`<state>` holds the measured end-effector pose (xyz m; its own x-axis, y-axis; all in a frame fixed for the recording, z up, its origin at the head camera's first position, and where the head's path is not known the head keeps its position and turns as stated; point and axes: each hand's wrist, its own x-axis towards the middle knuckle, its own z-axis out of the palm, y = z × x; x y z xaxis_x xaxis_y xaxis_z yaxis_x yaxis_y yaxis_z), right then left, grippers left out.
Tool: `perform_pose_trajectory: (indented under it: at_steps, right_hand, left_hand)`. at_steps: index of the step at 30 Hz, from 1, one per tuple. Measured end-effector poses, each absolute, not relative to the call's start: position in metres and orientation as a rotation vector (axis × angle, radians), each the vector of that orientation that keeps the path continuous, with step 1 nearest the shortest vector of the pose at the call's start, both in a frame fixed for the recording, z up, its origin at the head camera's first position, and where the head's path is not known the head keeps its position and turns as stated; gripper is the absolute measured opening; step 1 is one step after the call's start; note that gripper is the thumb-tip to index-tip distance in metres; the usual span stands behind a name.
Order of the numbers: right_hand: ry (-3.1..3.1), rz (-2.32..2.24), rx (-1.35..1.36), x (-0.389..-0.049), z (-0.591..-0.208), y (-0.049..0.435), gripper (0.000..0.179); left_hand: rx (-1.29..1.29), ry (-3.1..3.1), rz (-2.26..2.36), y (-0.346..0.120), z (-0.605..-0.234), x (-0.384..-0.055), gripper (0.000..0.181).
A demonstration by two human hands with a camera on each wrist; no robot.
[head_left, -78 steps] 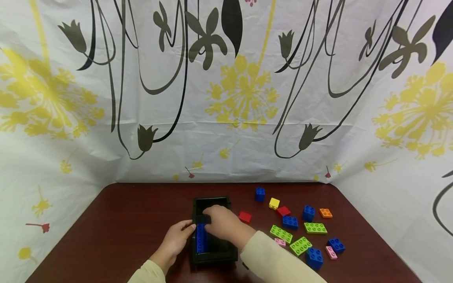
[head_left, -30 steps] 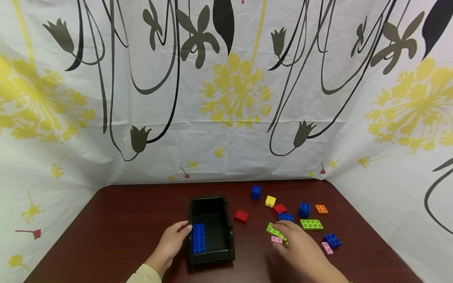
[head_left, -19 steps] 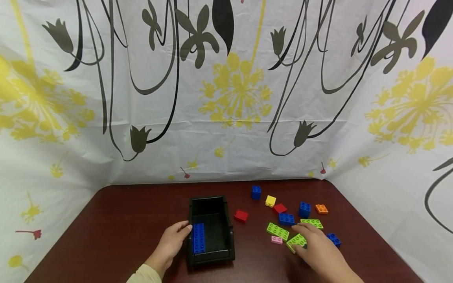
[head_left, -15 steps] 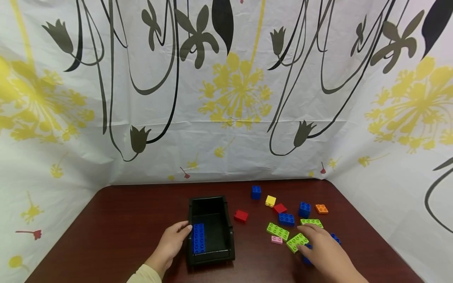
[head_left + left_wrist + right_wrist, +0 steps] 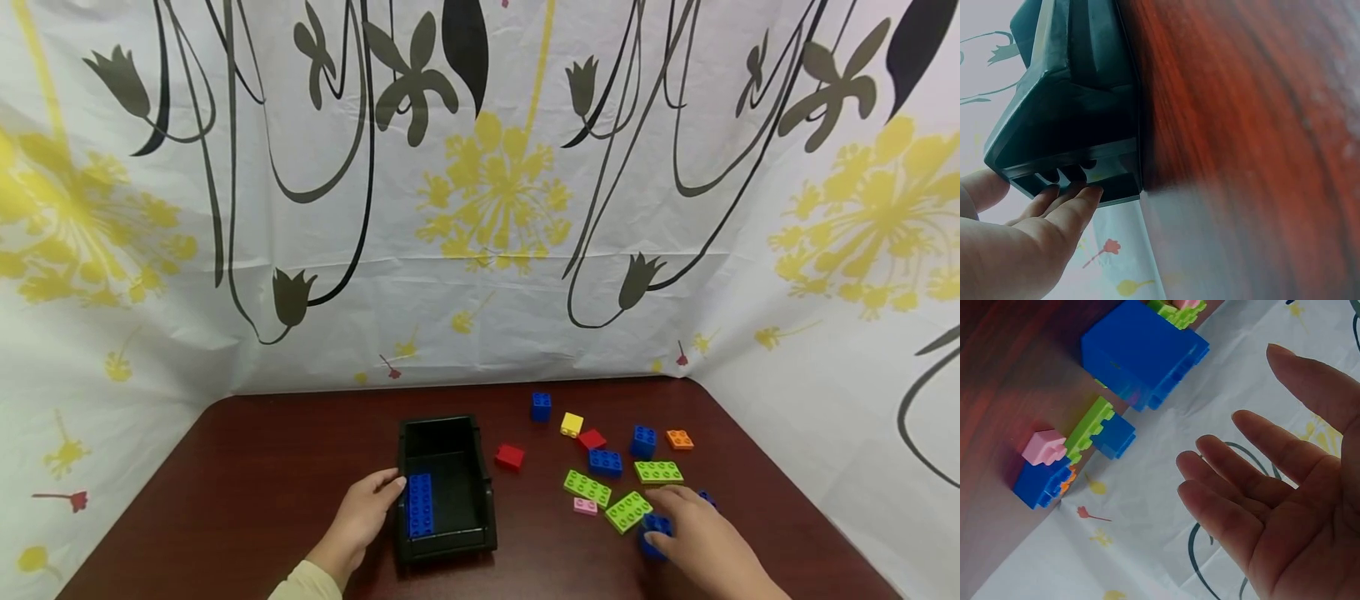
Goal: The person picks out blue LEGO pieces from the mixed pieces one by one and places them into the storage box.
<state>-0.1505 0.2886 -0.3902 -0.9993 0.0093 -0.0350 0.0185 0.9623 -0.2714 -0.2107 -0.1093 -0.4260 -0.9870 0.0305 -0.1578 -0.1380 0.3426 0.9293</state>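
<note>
A black plastic bin (image 5: 448, 550) stands on the table, with a long blue building brick (image 5: 421, 505) lying along its left inner side. My left hand (image 5: 362, 515) grips the bin's left wall; in the left wrist view its thumb is at the rim and the fingers lie against the outer side. Beyond the bin to the right, my right hand (image 5: 708, 533) hovers over a chunky blue brick (image 5: 656, 536) with fingers spread. In the right wrist view the same hand (image 5: 1272, 494) is apart from the large blue brick (image 5: 1135, 353) and holds nothing.
Loose bricks lie across the table's right side: several green ones such as the green brick (image 5: 628, 512), a pink one (image 5: 585, 506), a yellow one (image 5: 572, 424), a red one (image 5: 509, 457) near the bin, and an orange one (image 5: 679, 439). A flowered sheet (image 5: 480, 333) hangs behind.
My right hand has come out of the bin and moved right across the bricks to the chunky blue one. The long blue brick stays in the bin; my left hand keeps its hold.
</note>
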Motion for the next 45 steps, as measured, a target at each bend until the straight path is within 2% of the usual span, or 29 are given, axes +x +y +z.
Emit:
perform_pose_trajectory:
  at_steps: [13, 36, 45]
  right_hand:
    - [3.01, -0.399, 0.045, -0.159, -0.404, 0.292, 0.058]
    - [2.903, -0.402, 0.051, -0.172, -0.419, 0.301, 0.035]
    - [2.926, -0.423, 0.033, -0.17, -0.411, 0.3, 0.037]
  left_hand:
    - [-0.106, 2.458, 1.724, -0.111, -0.425, -0.211, 0.053]
    - [-0.114, 2.42, 1.725, -0.11, -0.426, -0.212, 0.053]
    - [-0.123, 2.432, 1.733, -0.109, -0.426, -0.212, 0.053]
